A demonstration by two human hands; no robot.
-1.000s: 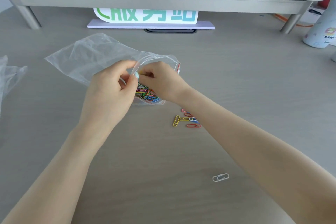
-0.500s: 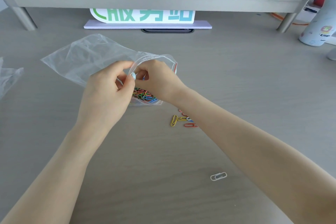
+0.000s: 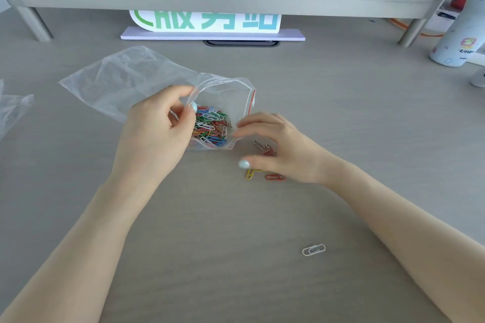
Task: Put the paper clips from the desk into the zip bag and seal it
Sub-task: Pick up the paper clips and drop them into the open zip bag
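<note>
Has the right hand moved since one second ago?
Yes. The right hand left the bag mouth and came down toward the loose clips.

Clear glossy plastic zip bag [image 3: 126, 81]; matt woodgrain desk [image 3: 236, 257].

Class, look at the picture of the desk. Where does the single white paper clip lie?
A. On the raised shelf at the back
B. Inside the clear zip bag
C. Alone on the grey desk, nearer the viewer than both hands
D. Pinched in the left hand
C: the single white paper clip lies by itself on the grey desk, nearer the viewer than both hands and apart from the clear plastic zip bag.
</note>
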